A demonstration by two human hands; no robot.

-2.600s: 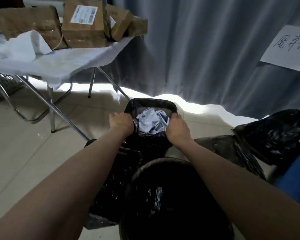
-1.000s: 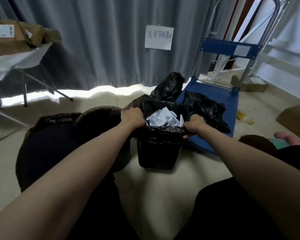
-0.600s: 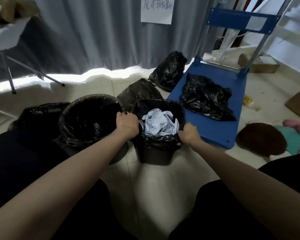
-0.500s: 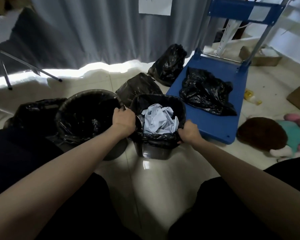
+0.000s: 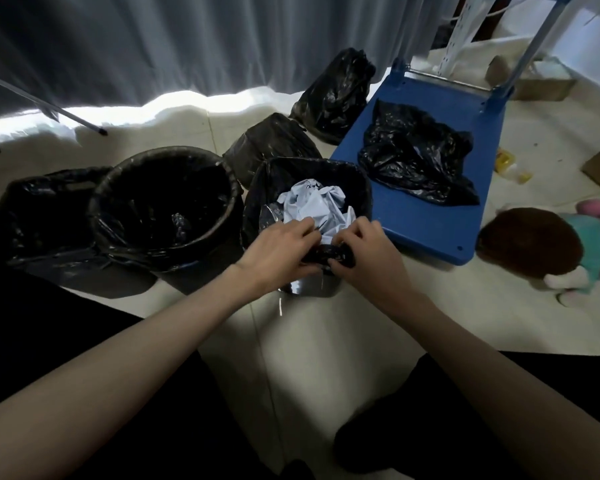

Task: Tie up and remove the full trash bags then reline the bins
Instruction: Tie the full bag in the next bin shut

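A small square black bin (image 5: 309, 289) stands on the floor, lined with a black trash bag (image 5: 305, 171) and filled with crumpled pale paper (image 5: 312, 206). My left hand (image 5: 278, 251) and my right hand (image 5: 364, 254) meet at the bin's near rim, both gripping a bunched piece of the bag's edge between them. To the left stands a larger round bin (image 5: 163, 202) lined with a black bag and nearly empty inside.
A blue platform cart (image 5: 437, 209) with a loose black bag (image 5: 416, 157) on it sits right of the bin. Two filled black bags (image 5: 336, 95) (image 5: 271, 143) stand behind. Another black bag (image 5: 39, 216) lies far left. A plush toy (image 5: 551, 247) lies at the right. Grey curtain behind.
My hands left the two sides of the small bin's rim and came together at its near edge, gathering the bag's edge. The view tilted further down.
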